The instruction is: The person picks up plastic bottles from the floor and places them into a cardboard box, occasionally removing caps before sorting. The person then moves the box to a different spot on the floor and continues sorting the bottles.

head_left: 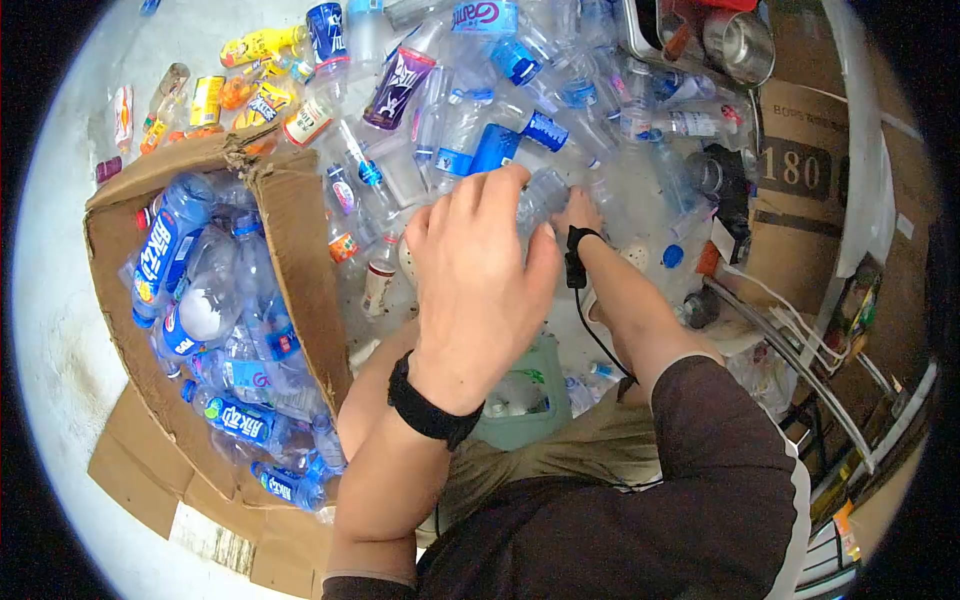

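My left hand (480, 265) is raised close to the camera, back of the hand up and a black band at the wrist. Its thumb stands apart from the bent fingers, whose tips are partly hidden. Just beyond it is a clear plastic bottle (543, 194), partly covered by that hand. At the bottle's right side, my right hand (578, 212) is closed against it, low among the bottles; its fingers show only in part. A blue-labelled bottle (495, 147) lies beyond my left fingertips.
A cardboard box (305, 240) on the left holds several blue-labelled bottles (165, 255). Yellow bottles (265, 47) lie at the far left. A green container (520, 425) stands between the legs. Metal containers (738, 45), a printed carton (795, 165) and metal bars (800, 370) are on the right.
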`<action>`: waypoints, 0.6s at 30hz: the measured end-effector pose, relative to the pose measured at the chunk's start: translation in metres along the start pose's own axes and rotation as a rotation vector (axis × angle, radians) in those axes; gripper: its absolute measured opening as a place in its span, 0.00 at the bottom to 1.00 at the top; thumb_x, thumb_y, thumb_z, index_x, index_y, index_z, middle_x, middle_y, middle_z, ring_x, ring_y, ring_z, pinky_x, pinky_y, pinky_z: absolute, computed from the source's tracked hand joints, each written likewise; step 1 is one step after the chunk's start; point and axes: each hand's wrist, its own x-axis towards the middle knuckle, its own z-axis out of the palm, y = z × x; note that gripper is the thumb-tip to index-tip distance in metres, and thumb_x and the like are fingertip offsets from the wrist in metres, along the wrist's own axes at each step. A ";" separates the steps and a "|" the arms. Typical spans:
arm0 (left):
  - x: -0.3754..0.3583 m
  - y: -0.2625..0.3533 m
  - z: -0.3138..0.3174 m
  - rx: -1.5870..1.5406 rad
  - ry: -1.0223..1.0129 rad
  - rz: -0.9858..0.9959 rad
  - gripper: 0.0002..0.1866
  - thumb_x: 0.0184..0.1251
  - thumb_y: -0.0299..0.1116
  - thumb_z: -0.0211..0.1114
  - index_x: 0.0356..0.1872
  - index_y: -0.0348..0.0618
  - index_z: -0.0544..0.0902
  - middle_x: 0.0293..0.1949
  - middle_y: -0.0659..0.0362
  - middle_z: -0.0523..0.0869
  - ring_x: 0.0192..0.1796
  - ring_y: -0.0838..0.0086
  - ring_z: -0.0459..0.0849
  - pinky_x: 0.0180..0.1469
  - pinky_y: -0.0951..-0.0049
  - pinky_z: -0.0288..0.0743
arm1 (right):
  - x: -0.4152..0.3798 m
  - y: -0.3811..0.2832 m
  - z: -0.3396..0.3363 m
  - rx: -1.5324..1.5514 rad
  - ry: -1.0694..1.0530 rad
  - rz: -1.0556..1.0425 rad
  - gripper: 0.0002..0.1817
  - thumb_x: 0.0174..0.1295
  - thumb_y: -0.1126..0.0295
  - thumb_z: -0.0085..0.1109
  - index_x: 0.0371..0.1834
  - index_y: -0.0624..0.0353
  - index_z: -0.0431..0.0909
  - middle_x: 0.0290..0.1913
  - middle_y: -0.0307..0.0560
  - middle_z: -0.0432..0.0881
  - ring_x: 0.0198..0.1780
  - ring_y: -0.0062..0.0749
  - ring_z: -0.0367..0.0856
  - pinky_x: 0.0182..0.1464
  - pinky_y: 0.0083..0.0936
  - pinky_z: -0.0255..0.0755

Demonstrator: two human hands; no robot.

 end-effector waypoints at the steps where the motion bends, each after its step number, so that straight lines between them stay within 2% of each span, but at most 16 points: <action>1: 0.000 0.001 0.002 0.000 -0.004 -0.003 0.19 0.52 0.27 0.63 0.47 0.40 0.75 0.41 0.50 0.80 0.47 0.55 0.77 0.51 0.60 0.66 | 0.001 0.000 -0.002 0.012 -0.039 0.018 0.34 0.47 0.59 0.67 0.59 0.57 0.67 0.62 0.54 0.70 0.61 0.51 0.70 0.60 0.44 0.67; 2: 0.001 0.002 0.003 0.008 -0.021 -0.001 0.19 0.52 0.27 0.63 0.48 0.40 0.75 0.41 0.50 0.80 0.48 0.56 0.77 0.51 0.60 0.65 | 0.004 0.000 -0.007 0.013 -0.039 0.020 0.34 0.47 0.59 0.67 0.59 0.57 0.67 0.62 0.54 0.70 0.61 0.51 0.70 0.60 0.44 0.67; 4: 0.001 0.007 0.003 0.015 -0.029 0.005 0.20 0.51 0.28 0.63 0.48 0.41 0.75 0.41 0.50 0.79 0.48 0.56 0.76 0.52 0.60 0.64 | 0.009 -0.002 -0.023 0.166 -0.237 -0.036 0.34 0.48 0.57 0.68 0.58 0.58 0.67 0.62 0.53 0.70 0.60 0.49 0.71 0.58 0.47 0.68; 5: 0.001 0.009 0.004 0.043 -0.058 -0.005 0.20 0.51 0.28 0.64 0.49 0.41 0.75 0.41 0.51 0.79 0.49 0.56 0.76 0.52 0.60 0.63 | 0.009 -0.003 -0.032 0.167 -0.226 -0.041 0.34 0.48 0.57 0.68 0.58 0.58 0.67 0.62 0.53 0.70 0.60 0.49 0.71 0.58 0.47 0.68; 7: -0.001 0.012 0.006 0.068 -0.068 -0.002 0.21 0.51 0.29 0.64 0.49 0.42 0.75 0.41 0.52 0.79 0.49 0.56 0.75 0.52 0.61 0.63 | 0.008 -0.007 -0.055 0.788 -0.499 0.148 0.35 0.50 0.53 0.67 0.58 0.60 0.68 0.60 0.51 0.72 0.58 0.45 0.73 0.56 0.46 0.69; 8: -0.002 0.013 0.009 0.103 -0.063 0.011 0.22 0.51 0.29 0.65 0.50 0.42 0.74 0.42 0.51 0.78 0.49 0.55 0.75 0.52 0.59 0.63 | 0.008 -0.002 -0.073 0.987 -0.674 0.163 0.35 0.54 0.48 0.63 0.59 0.60 0.68 0.57 0.48 0.75 0.56 0.41 0.74 0.57 0.46 0.68; 9: -0.003 0.015 0.011 0.137 -0.055 0.025 0.22 0.50 0.29 0.65 0.50 0.43 0.74 0.43 0.51 0.78 0.50 0.55 0.75 0.52 0.57 0.64 | 0.000 -0.007 -0.095 0.987 -0.654 0.149 0.35 0.54 0.48 0.63 0.59 0.60 0.68 0.57 0.48 0.75 0.56 0.41 0.74 0.57 0.46 0.68; 11: -0.004 0.020 0.013 0.107 0.005 0.035 0.23 0.50 0.27 0.65 0.50 0.43 0.74 0.44 0.50 0.77 0.50 0.54 0.74 0.52 0.56 0.65 | -0.028 -0.019 -0.136 1.587 -0.849 0.122 0.33 0.60 0.47 0.57 0.61 0.59 0.67 0.58 0.50 0.75 0.59 0.41 0.73 0.60 0.45 0.67; 12: -0.005 0.022 0.014 0.085 0.047 0.028 0.23 0.49 0.26 0.65 0.50 0.43 0.74 0.46 0.49 0.76 0.50 0.53 0.74 0.51 0.54 0.66 | -0.045 -0.025 -0.156 1.584 -0.836 0.101 0.33 0.60 0.47 0.57 0.61 0.59 0.67 0.58 0.50 0.75 0.59 0.41 0.73 0.60 0.45 0.67; 14: -0.005 0.023 0.018 0.006 0.029 0.043 0.24 0.49 0.25 0.65 0.51 0.44 0.74 0.46 0.48 0.76 0.50 0.52 0.74 0.51 0.54 0.67 | -0.074 -0.034 -0.184 1.829 -1.000 -0.158 0.31 0.65 0.45 0.49 0.60 0.59 0.68 0.59 0.50 0.74 0.60 0.39 0.73 0.63 0.42 0.65; 15: -0.005 0.023 0.019 -0.067 -0.009 0.045 0.24 0.49 0.24 0.66 0.51 0.45 0.74 0.47 0.46 0.75 0.49 0.51 0.73 0.51 0.54 0.68 | -0.077 -0.034 -0.186 1.827 -0.994 -0.174 0.31 0.65 0.45 0.49 0.60 0.59 0.68 0.59 0.50 0.74 0.60 0.39 0.73 0.63 0.42 0.65; 17: -0.005 0.024 0.020 -0.105 -0.029 0.036 0.23 0.49 0.24 0.65 0.51 0.45 0.75 0.48 0.46 0.74 0.49 0.51 0.73 0.51 0.56 0.69 | -0.083 -0.030 -0.185 1.859 -1.099 -0.193 0.33 0.66 0.41 0.44 0.60 0.60 0.68 0.59 0.51 0.74 0.61 0.38 0.73 0.65 0.40 0.64; 18: -0.005 0.024 0.022 -0.143 -0.059 0.017 0.22 0.50 0.23 0.65 0.50 0.45 0.75 0.48 0.46 0.74 0.49 0.50 0.73 0.51 0.57 0.69 | -0.086 -0.028 -0.181 1.829 -1.076 -0.231 0.36 0.65 0.39 0.41 0.60 0.61 0.67 0.58 0.51 0.75 0.60 0.38 0.74 0.64 0.38 0.65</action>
